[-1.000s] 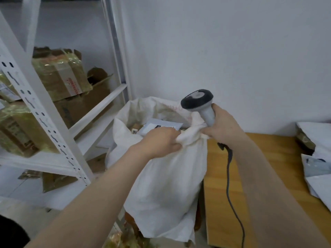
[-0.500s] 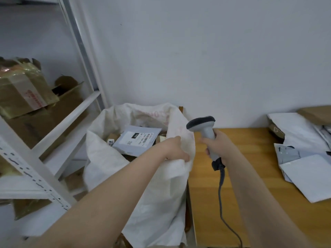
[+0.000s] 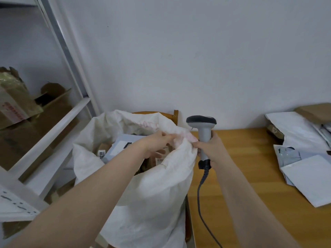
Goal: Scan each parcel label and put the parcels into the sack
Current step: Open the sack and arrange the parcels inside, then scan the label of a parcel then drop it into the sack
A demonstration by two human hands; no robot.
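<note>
Two hands are seen at the mouth of a white woven sack [image 3: 152, 190]. Its bunched, pink-printed rim is pinched between the curled fingers [image 3: 170, 137] of the left hand [image 3: 155, 144]. A grey handheld barcode scanner [image 3: 203, 129] with a dark head is held upright in the right hand [image 3: 212, 149], whose fingers are wrapped tightly round the handle. The dark head stands above those fingers, and a dark cable [image 3: 199, 190] hangs below them. The gathered rim of the sack is also touched by the right fingers, just beside the left fingertips.

Beneath the left fingers, inside the sack, a grey-blue flat parcel [image 3: 118, 145] with a white label is lying. A small brown box labelled 1218 [image 3: 101, 155] is tucked just to the left of it.

Well apart to the right of the right fingers, white plastic mailer parcels [image 3: 311, 181] are spread on a light wooden table [image 3: 241, 176]. Far to the left of the left fingers, brown cardboard boxes [image 3: 18, 106] are stacked on a white metal shelf rack [image 3: 59, 120].
</note>
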